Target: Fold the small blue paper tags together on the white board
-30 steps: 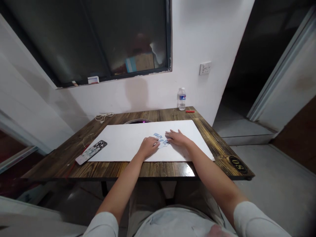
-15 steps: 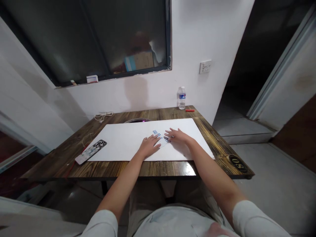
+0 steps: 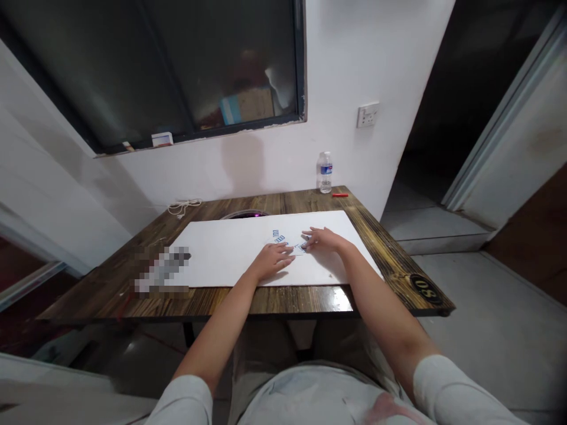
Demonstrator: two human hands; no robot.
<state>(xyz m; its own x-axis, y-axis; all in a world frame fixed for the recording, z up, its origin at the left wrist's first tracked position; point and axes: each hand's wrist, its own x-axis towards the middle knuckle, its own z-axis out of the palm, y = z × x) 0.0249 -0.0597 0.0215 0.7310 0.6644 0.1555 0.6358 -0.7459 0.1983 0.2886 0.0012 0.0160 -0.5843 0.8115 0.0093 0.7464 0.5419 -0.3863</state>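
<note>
- Left hand (image 3: 270,262) lies open and flat on the white board (image 3: 212,260), fingers apart, right beside the small blue-printed paper pieces (image 3: 278,237)!
- Right hand (image 3: 322,239) arches over, fingertips (image 3: 306,241) down at the nearest piece: pinching it? Can't tell from here.
- Those pieces sit scattered between both hands, mid-board.
- Around them, a wooden table (image 3: 283,301), a water bottle (image 3: 325,172) at the far edge, and a red stick (image 3: 340,195) just beside it.

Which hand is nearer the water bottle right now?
Right hand: on the white board, straight in front of the water bottle. Left hand is farther, front-left of it.
</note>
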